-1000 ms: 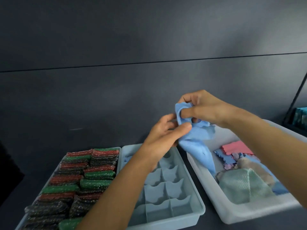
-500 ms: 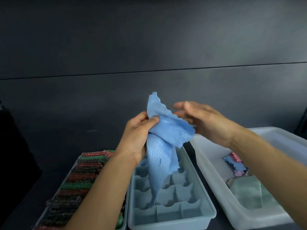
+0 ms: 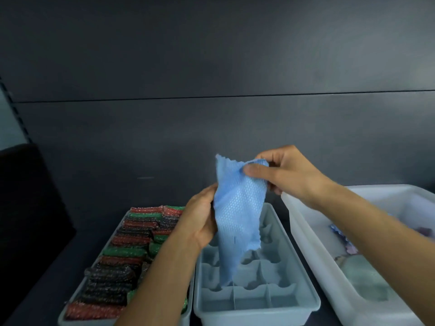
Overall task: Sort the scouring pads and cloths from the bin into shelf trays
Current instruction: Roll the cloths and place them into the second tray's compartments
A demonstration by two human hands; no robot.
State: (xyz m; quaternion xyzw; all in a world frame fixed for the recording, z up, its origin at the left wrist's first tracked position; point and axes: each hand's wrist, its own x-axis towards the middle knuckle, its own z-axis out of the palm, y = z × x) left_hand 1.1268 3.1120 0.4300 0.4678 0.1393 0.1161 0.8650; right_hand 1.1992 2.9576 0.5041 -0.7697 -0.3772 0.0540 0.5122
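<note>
Landmark for all positions: divided tray (image 3: 306, 285), the grey-blue one with small compartments, centre foreground.

- Blue cloth (image 3: 237, 208): held in the air directly above the divided tray, hanging roughly upright. It has a dimpled texture and a scalloped top edge. Its lower tip tapers to a point over the tray's middle compartments; whether it touches a divider, cannot tell.
- Right hand (image 3: 282, 175): above the far end of the divided tray. Thumb and curled fingers pinch the cloth's top right corner, with fabric bunched under the thumb.
- Left hand (image 3: 200, 220): over the divided tray's left rim, lower than the right hand. Fingers are curled onto the cloth's left edge at mid-height, gripping it. The fingertips are hidden behind the fabric.
- Scouring pads (image 3: 131, 241): red, green and black glittery pads packed in rows in a pad tray (image 3: 70, 322) that sits just left of the divided tray, its near right corner hidden by the left forearm.
- Bin (image 3: 313, 250): white, just right of the divided tray and angled away from it. Inside are small cloths (image 3: 339, 231) with scalloped edges and a pale green cloth (image 3: 362, 278), partly hidden by the right forearm.
- The divided tray's visible compartments hold nothing.
</note>
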